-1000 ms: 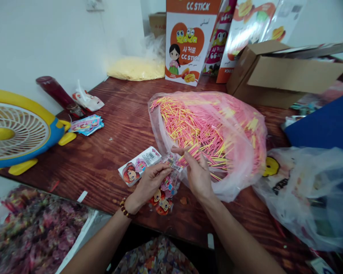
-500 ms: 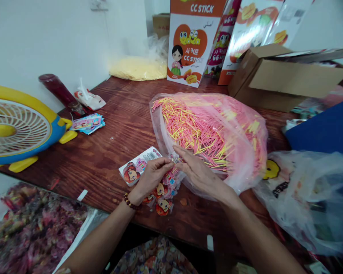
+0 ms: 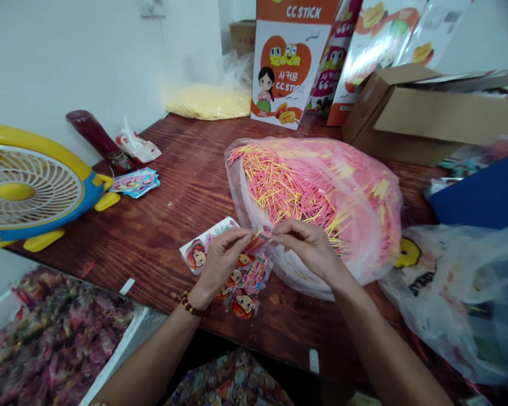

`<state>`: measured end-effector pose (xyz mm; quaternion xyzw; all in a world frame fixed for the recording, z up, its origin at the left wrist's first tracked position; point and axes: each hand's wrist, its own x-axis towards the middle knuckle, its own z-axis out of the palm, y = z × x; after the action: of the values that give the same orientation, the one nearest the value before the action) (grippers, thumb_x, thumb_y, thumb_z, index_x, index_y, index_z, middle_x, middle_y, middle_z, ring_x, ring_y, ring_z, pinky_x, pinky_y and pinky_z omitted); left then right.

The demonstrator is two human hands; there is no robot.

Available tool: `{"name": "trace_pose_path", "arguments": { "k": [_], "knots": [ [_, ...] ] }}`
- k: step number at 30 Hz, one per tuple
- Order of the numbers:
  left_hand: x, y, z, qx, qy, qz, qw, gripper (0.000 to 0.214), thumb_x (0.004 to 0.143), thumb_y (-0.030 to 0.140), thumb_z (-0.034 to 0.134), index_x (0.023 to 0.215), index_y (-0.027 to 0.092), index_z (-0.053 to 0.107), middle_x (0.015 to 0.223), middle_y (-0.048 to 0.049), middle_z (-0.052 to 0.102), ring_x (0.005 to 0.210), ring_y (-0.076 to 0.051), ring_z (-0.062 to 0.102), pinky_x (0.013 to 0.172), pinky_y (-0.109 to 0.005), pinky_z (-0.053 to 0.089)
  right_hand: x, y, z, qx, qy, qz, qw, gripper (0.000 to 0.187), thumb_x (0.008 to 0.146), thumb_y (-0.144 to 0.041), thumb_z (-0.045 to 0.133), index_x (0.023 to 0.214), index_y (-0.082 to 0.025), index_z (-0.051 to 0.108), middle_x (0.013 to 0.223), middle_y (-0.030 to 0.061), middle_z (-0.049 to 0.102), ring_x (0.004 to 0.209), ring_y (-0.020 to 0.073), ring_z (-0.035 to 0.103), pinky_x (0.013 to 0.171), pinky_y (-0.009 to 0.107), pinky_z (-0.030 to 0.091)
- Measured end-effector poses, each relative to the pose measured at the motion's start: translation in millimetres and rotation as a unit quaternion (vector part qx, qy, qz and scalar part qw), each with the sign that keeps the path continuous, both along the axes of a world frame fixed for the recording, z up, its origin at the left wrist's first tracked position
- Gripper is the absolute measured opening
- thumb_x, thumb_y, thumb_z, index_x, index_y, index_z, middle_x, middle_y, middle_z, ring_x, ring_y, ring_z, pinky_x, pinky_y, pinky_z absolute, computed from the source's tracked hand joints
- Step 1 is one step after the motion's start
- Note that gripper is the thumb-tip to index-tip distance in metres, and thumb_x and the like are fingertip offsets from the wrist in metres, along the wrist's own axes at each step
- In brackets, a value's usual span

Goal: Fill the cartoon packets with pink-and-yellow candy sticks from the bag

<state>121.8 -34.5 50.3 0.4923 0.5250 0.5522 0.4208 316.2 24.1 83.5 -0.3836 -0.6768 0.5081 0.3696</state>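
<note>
Between my two hands is a small clear packet [image 3: 258, 241] with pink and yellow pieces showing in it. The fingertips of my left hand [image 3: 223, 256] pinch its left end. At the other end, my right hand [image 3: 311, 245] pinches the upper right edge with thumb and forefinger. Under and beside my left hand lie several printed clear packets [image 3: 244, 304] with a red-haired cartoon face. A white printed card stack [image 3: 195, 256] sits partly behind that hand. Just beyond my right hand, a large clear bag [image 3: 317, 186] lies with its mouth open, full of thin pink and yellow sticks.
A yellow and blue fan [image 3: 38, 180] stands at the left, near a dark red bottle [image 3: 95, 135], tissues [image 3: 138, 148] and printed packets [image 3: 136, 181]. Cartons [image 3: 285, 67] line the back. A filled white bin [image 3: 59, 332] is below left; a plastic bag [image 3: 461, 293] lies right.
My right hand has gone from flattened, stretched fingers to a pinch on the packet's edge. The small packet now shows raised between both hands. The view has shifted slightly.
</note>
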Motion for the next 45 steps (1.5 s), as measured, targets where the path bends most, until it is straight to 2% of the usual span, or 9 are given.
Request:
{"name": "trace_pose_path", "arguments": {
  "k": [8,14,18,25,30,34,37,41,45],
  "knots": [
    [-8,-1,-5.5,-0.184,-0.134,-0.16,0.961,0.029,0.069,0.031,0.083,0.091,0.015,0.075,0.085,-0.0025,0.073,0.072,-0.012,0.061,0.069,-0.023,0.047,-8,5,-21.5,-0.12,0.03,-0.046,0.991,0.025,0.072,-0.04,0.074,0.066,-0.018,0.063,0.057,-0.0028,0.06,0.048,0.0108,0.05,0.048,0.024,0.041],
    [-6,-7,-13.7,-0.191,-0.125,-0.144,0.963,0.03,0.066,0.034,0.083,0.081,0.012,0.069,0.074,0.0009,0.067,0.065,-0.01,0.056,0.065,-0.023,0.043,-11,1,-28.2,-0.155,0.022,0.002,0.988,0.024,0.074,-0.041,0.072,0.079,-0.019,0.063,0.067,-0.0034,0.061,0.057,0.0125,0.058,0.048,0.023,0.042],
    [-7,-8,-23.0,-0.176,-0.086,-0.148,0.969,0.026,0.071,0.035,0.078,0.08,0.013,0.069,0.072,0.0008,0.066,0.064,-0.011,0.055,0.063,-0.023,0.043,-14,0,-30.3,-0.108,-0.024,0.027,0.993,0.022,0.077,-0.038,0.068,0.071,-0.018,0.061,0.06,-0.0055,0.055,0.052,0.0087,0.047,0.05,0.022,0.036],
    [-12,-25,-37.7,-0.085,0.177,-0.081,0.977,0.035,0.087,0.029,0.064,0.12,0.018,0.063,0.098,-0.0058,0.07,0.089,-0.02,0.064,0.082,-0.033,0.05,-8,1,-38.2,-0.022,-0.198,0.031,0.979,0.028,0.088,-0.033,0.06,0.065,-0.018,0.055,0.058,-0.0031,0.057,0.056,0.0117,0.049,0.058,0.025,0.034],
    [-5,-43,-45.5,0.047,0.421,-0.024,0.906,0.05,0.092,0.023,0.056,0.141,0.022,0.047,0.124,-0.0108,0.061,0.116,-0.026,0.054,0.101,-0.044,0.043,-10,-7,-41.8,0.079,-0.42,0.017,0.904,0.018,0.091,-0.033,0.059,0.082,-0.019,0.065,0.075,0.0037,0.067,0.069,0.0163,0.057,0.062,0.026,0.031],
    [3,-51,-53.2,0.072,0.521,-0.024,0.85,0.046,0.09,0.022,0.059,0.135,0.023,0.055,0.131,-0.0107,0.06,0.117,-0.031,0.051,0.1,-0.049,0.04,-5,-2,-41.3,0.097,-0.403,-0.003,0.91,0.016,0.092,-0.033,0.059,0.093,-0.019,0.067,0.082,0.0038,0.071,0.073,0.0163,0.061,0.064,0.025,0.035],
    [4,-52,-58.1,0.085,0.537,-0.013,0.839,0.041,0.09,0.023,0.059,0.131,0.023,0.059,0.13,-0.0105,0.062,0.115,-0.032,0.052,0.097,-0.048,0.039,22,25,-42.6,0.124,-0.344,-0.062,0.929,0.018,0.095,-0.028,0.052,0.093,-0.018,0.067,0.084,0.0027,0.071,0.074,0.0149,0.061,0.067,0.024,0.039],
    [-2,-47,-61.4,0.108,0.522,-0.013,0.846,0.042,0.093,0.027,0.054,0.135,0.023,0.056,0.128,-0.0112,0.063,0.115,-0.031,0.052,0.096,-0.046,0.039,86,71,-47.1,0.189,-0.448,-0.115,0.866,0.021,0.093,-0.015,0.044,0.095,-0.016,0.066,0.095,0.0079,0.07,0.085,0.0174,0.061,0.077,0.026,0.041],
    [-15,-41,-61.5,0.114,0.5,-0.003,0.859,0.04,0.095,0.03,0.05,0.134,0.023,0.054,0.124,-0.0106,0.064,0.113,-0.029,0.054,0.098,-0.046,0.039,144,96,-52.2,0.186,-0.636,-0.066,0.746,0.024,0.093,-0.011,0.042,0.099,-0.011,0.065,0.1,0.0144,0.068,0.087,0.0203,0.06,0.076,0.027,0.039]
  ]
}}
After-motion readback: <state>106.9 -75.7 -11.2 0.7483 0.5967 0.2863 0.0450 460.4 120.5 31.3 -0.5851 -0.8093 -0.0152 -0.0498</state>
